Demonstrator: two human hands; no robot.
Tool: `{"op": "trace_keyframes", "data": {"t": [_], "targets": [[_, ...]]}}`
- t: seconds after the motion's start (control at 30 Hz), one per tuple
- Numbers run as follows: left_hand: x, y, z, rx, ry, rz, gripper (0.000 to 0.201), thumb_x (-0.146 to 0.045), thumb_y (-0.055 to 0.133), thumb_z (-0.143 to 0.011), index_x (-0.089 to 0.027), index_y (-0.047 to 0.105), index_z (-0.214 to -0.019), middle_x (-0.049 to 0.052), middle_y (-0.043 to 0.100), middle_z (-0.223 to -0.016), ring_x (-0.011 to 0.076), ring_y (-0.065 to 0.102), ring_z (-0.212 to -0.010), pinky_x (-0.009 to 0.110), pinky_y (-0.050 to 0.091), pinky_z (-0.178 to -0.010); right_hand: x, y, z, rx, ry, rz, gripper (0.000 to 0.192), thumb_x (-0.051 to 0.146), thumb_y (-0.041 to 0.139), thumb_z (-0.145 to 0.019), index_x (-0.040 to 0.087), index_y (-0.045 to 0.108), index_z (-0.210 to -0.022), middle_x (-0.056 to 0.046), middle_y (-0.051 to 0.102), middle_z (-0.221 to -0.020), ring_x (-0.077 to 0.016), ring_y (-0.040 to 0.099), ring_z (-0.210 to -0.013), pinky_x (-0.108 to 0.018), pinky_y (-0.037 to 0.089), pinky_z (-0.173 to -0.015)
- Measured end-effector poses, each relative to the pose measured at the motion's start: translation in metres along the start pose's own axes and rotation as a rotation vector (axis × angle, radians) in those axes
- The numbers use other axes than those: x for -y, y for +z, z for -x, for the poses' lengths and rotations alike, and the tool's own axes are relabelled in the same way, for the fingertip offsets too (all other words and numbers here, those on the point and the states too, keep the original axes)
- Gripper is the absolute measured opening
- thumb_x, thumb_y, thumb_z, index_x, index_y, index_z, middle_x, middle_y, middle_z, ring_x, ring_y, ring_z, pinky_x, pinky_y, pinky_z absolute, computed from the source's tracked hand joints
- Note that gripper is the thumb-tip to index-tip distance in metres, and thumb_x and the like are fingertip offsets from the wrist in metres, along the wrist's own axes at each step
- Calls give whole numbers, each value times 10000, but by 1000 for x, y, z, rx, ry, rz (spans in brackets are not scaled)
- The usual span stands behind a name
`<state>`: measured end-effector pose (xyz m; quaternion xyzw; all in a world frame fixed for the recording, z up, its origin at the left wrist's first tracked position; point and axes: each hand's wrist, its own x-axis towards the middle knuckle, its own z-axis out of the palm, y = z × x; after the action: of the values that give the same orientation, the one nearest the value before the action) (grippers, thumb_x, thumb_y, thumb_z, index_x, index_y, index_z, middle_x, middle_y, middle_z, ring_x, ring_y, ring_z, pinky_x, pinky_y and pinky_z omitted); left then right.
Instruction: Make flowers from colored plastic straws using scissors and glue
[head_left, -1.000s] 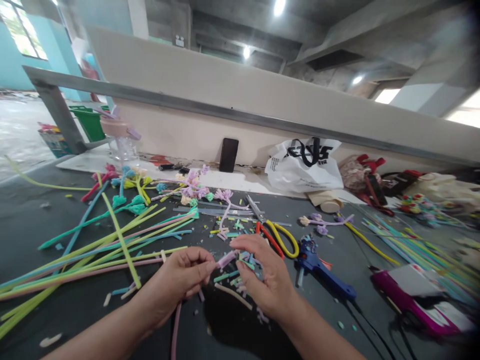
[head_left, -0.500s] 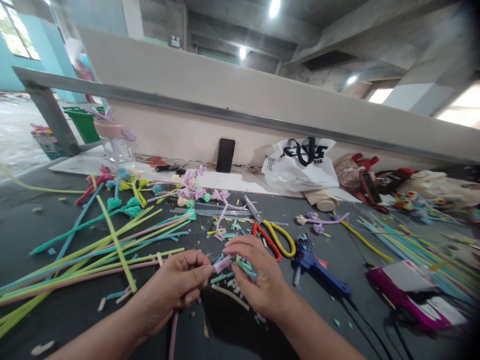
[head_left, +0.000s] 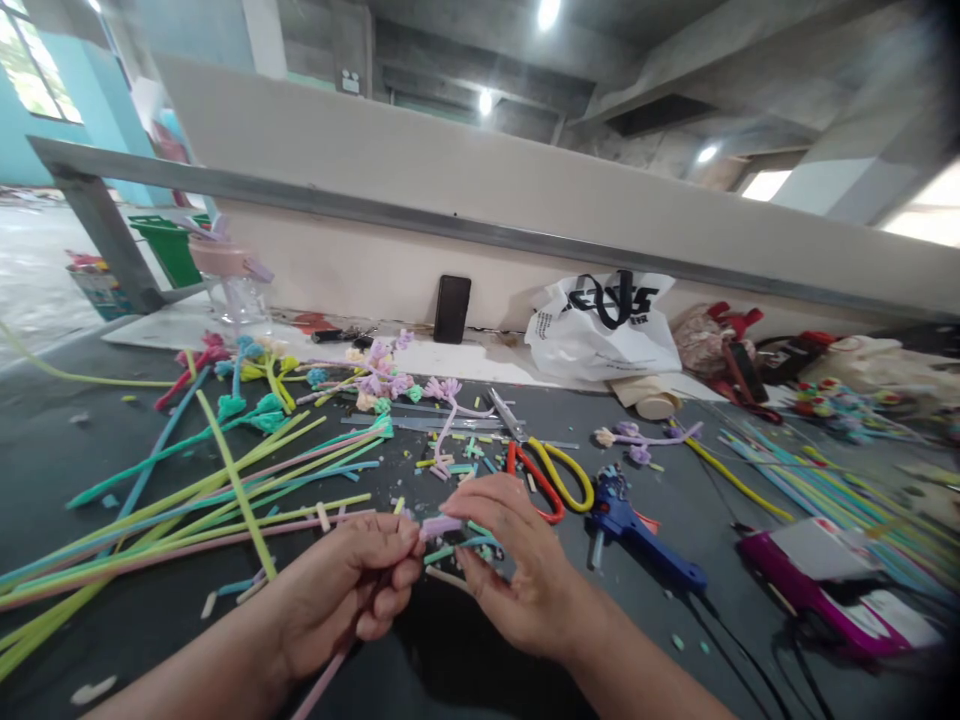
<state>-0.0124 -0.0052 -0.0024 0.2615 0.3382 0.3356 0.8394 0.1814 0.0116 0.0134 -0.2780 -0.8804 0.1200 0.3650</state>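
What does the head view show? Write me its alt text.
The left hand pinches a small purple piece over a dark table, the right hand curved open beside it. Long pastel strips lie at left, scissors and a blue glue gun at right.

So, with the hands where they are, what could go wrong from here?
The purple piece, held at one end by the left hand, might slip and get lost among the cut scraps nearby. The right hand, spread beside it, could knock the scissors lying just beyond. The glue gun lies farther right; if it is hot, which I can't tell, a stray touch might burn.
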Motion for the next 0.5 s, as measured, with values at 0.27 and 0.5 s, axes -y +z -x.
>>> {"op": "trace_keyframes", "data": {"t": [0.27,0.5], "targets": [[-2,-3,0,32,-85,40,98,-230,527,-762,-147,496,-721,-41,432,-562,16,323,-380,126,146,-317,-5,-2,-1,80,-61,27,360,118,493,-792,217,486,-1138,-69,563,-1012,-193,506,-961,-410,379,-881],[-2,-3,2,107,-141,104,77,-205,518,-778,-147,507,-728,-43,423,-541,15,313,-362,118,137,-303,-10,-5,-2,90,-52,-9,374,81,459,-815,236,484,-1154,-54,576,-1015,-175,514,-972,-387,367,-900]]}}
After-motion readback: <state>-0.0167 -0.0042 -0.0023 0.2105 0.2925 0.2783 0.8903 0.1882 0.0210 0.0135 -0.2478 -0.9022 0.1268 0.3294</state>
